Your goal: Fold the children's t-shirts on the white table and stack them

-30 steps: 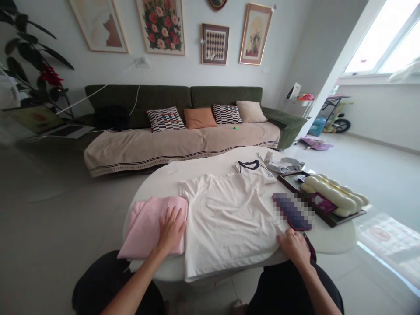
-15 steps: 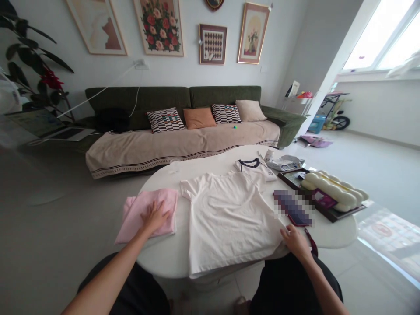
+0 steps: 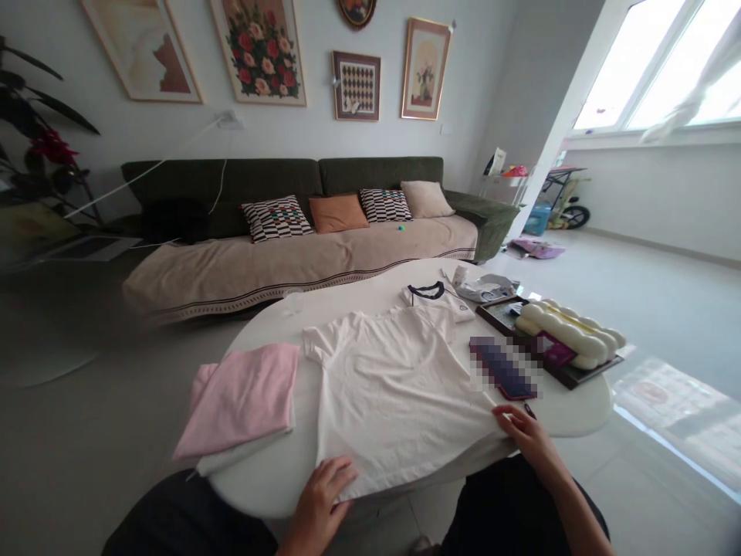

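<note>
On one shirt [image 3: 394, 394] (white); two hands [image 3: 324, 494] [image 3: 528, 439]

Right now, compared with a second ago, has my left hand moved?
Yes. Judged against the white table, your left hand has moved right and toward you, off the pink cloth to the white shirt's near left corner.

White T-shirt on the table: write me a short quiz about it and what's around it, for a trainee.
1. True or false: the pink cloth lies on top of the white T-shirt.
2. Which is at the near left corner of the white T-shirt? A) a cushion B) the left hand C) the tray
3. Fill in: the folded garment at the far side has a ____ collar.
Key: 1. False, the pink cloth lies apart, to the left. 2. B. 3. Dark.
</note>
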A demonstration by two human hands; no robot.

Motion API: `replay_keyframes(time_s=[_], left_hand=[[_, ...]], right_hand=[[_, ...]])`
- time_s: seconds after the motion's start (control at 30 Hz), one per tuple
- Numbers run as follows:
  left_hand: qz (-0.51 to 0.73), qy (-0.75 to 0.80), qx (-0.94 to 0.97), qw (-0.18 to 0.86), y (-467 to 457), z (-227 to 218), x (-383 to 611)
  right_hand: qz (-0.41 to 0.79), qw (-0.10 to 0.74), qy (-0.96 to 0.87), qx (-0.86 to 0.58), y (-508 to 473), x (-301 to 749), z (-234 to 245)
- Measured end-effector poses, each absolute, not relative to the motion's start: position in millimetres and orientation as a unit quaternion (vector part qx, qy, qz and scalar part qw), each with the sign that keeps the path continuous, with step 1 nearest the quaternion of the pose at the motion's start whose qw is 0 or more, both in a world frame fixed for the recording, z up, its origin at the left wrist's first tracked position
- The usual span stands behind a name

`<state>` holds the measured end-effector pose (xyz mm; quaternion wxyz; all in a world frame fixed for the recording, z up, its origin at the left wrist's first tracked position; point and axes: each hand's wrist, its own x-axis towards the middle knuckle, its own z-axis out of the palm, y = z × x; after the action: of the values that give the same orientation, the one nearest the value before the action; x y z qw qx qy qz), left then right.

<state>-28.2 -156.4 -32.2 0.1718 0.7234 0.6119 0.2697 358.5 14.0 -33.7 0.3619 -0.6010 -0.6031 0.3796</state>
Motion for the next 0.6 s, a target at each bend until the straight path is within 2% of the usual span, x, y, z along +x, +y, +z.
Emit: replay_keyframes(time_s=[0.17, 0.33, 0.47, 0.6], left_hand=[[0.348, 0.626, 0.675, 0.176, -159.9, -33.0, -44.5], [0.363, 0.634, 0.649, 0.212, -168.1, -25.0, -53.2], [0.368, 0.651, 0.632, 0.205, -172.5, -20.5, -56.5], [0.321, 0.684, 0.628, 0.189, -176.7, -20.3, -55.6]], right_hand=[[0.432, 0.369, -0.578, -0.585, 4.5, 359.6, -18.2], [0.517, 0.355, -0.572, -0.528, -1.2, 360.7, -10.0], [0.474, 0.391, -0.577, -0.538, 1.6, 364.1, -19.5], [0.418, 0.397, -0.581, -0.574, 2.6, 364.1, -23.8]])
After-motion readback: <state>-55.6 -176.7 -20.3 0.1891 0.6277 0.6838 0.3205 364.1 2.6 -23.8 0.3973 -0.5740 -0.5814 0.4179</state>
